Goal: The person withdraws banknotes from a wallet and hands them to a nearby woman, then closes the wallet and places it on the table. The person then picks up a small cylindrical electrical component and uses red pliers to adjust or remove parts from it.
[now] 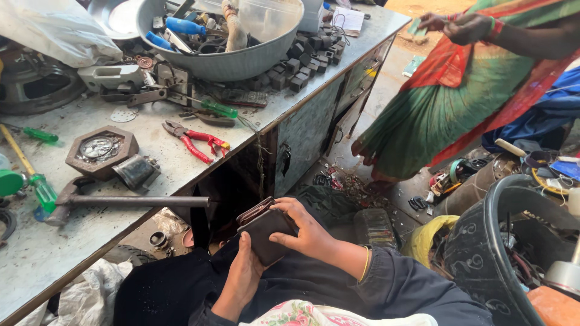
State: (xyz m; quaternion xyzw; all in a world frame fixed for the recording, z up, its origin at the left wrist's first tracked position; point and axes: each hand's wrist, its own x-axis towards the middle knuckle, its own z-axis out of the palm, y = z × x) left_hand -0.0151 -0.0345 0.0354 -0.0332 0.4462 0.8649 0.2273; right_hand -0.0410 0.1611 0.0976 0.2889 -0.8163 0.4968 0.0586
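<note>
Both hands sit low in the lap, just off the workbench (72,253) edge, closed on a dark brown wallet (266,232). The left hand (244,271) grips it from below w/ fingers wrapped under the bottom edge. The right hand (308,232) lies over the top-right side, thumb and fingers curled across the cover. Wallet is slightly open at its upper left (a couple of leather layers show there), tilted toward the bench.

On the bench, near the edge: a hammer (121,202) lying flat, its metal handle pointing toward the wallet. Just behind it, a small metal cup (138,172) on its side and a hexagonal wooden block (101,151) w/ a round metal piece set in it. Red-handled pliers (196,140) lie further right, a green-handled screwdriver (208,105) beyond them. A big metal basin (235,57) full of tools stands at the back, w/ a heap of small dark blocks (299,63) beside it.

To the right, well apart, another person in a green and red garment (459,102) stands on the floor, their hands (465,27) up near the top edge holding smth I can't make out. A black tyre (483,241) sits at lower right amid floor clutter.
</note>
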